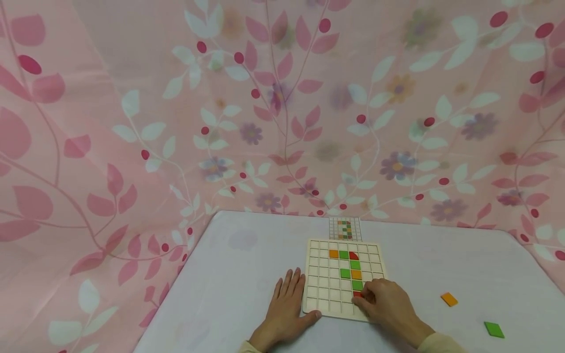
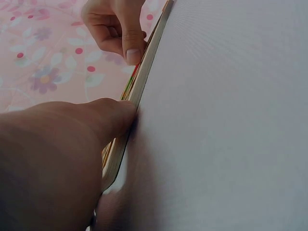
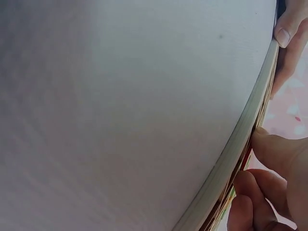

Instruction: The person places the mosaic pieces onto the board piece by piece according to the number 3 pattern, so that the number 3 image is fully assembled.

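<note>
A pale wooden grid board (image 1: 324,282) lies on the table. Colored tiles sit in its squares: orange ones (image 1: 334,254), green ones (image 1: 344,255) and a red one with a rounded corner (image 1: 353,256) at the top. My left hand (image 1: 286,309) lies with straight fingers along the board's left edge, its thumb on the near edge. At the lower end of the tile column, my right hand (image 1: 388,304) has thumb and fingers curled around a red tile (image 1: 357,294), partly hidden by them. In the right wrist view a sliver of red shows between thumb and fingers.
Behind the board lies a printed pattern card (image 1: 345,229) with a colored grid. To the right, a loose orange tile (image 1: 449,299) and a green tile (image 1: 494,329) rest on the white tabletop (image 1: 220,284). A pink floral curtain (image 1: 282,108) hangs behind the table.
</note>
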The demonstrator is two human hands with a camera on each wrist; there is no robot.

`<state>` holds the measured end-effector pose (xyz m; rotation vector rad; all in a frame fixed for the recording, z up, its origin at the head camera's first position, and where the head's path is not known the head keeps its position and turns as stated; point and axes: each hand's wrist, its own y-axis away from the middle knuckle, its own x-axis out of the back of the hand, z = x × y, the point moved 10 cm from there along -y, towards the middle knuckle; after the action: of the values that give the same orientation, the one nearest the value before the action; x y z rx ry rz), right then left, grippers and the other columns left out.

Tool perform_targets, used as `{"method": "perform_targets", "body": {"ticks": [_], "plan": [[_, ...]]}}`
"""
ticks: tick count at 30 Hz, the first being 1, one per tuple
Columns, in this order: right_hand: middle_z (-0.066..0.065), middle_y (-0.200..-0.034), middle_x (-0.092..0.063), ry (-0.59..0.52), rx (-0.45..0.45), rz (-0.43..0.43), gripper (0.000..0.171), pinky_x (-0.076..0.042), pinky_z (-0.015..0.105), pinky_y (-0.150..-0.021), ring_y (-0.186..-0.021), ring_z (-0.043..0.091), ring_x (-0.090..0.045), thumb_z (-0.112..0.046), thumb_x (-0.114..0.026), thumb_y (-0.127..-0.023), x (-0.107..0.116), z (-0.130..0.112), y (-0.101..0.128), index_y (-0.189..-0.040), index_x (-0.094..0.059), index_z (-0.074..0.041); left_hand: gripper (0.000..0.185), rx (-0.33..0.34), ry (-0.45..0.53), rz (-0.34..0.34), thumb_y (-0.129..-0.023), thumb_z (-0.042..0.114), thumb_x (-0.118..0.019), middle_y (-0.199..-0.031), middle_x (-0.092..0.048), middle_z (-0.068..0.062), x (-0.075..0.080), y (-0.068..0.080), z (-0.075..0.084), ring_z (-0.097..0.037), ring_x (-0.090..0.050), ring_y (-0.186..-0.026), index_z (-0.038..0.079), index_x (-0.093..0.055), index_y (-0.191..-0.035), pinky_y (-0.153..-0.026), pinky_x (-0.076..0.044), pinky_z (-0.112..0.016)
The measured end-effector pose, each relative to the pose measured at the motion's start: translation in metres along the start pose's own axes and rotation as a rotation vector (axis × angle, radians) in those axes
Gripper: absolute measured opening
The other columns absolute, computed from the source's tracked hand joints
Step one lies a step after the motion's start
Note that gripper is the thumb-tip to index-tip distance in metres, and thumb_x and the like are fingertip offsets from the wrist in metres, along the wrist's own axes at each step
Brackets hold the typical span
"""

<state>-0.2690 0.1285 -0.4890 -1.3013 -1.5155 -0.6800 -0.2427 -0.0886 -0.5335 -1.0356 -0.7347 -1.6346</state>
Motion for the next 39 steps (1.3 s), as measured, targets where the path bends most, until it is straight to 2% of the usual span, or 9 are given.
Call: {"method": "perform_targets", "body": {"ticks": [12,20,33,39], "plan": [[-0.021,-0.057,-0.044,-0.039,0.061,0.033,0.037,-0.033,0.02,-0.054,-0.054,-0.001,-0.037,-0.034,-0.084,-0.076,0.004,-0.01,-0.003,-0.054,-0.055,-0.033,0.096,-0.016,-0.007,0.019,-0.09,0.07,-0.05,-0.165,-0.015,-0.012,0.0,-0.002,0.001,-0.032,-0.007,-0.153,0.006,-0.023,-0.157,-0.119,-0.009,-0.059],[-0.022,-0.058,-0.045,-0.062,0.034,0.019,0.034,-0.034,0.02,-0.055,-0.056,-0.001,-0.04,-0.036,-0.085,-0.076,0.001,-0.007,-0.006,-0.057,-0.056,-0.033,0.096,-0.001,-0.05,0.01,-0.09,0.072,-0.047,-0.166,-0.014,-0.009,-0.001,-0.005,-0.004,-0.029,-0.006,-0.154,0.008,-0.022,-0.158,-0.12,-0.009,-0.056],[-0.022,-0.058,-0.045,-0.078,0.039,0.002,0.03,-0.033,0.019,-0.053,-0.055,-0.001,-0.039,-0.037,-0.084,-0.077,-0.002,-0.007,-0.005,-0.061,-0.059,-0.034,0.095,-0.023,-0.006,0.026,-0.09,0.068,-0.051,-0.165,-0.017,-0.013,0.0,-0.001,0.0,-0.033,-0.009,-0.153,0.004,-0.025,-0.156,-0.119,-0.01,-0.059],[-0.025,-0.062,-0.049,-0.056,0.031,0.014,0.02,-0.037,0.02,-0.057,-0.059,-0.001,-0.042,-0.036,-0.082,-0.079,0.009,0.003,-0.002,-0.067,-0.066,-0.036,0.096,-0.019,-0.03,0.01,-0.091,0.071,-0.047,-0.165,-0.016,-0.012,0.0,0.001,0.001,-0.031,-0.008,-0.153,0.005,-0.024,-0.157,-0.12,-0.01,-0.058]]}}
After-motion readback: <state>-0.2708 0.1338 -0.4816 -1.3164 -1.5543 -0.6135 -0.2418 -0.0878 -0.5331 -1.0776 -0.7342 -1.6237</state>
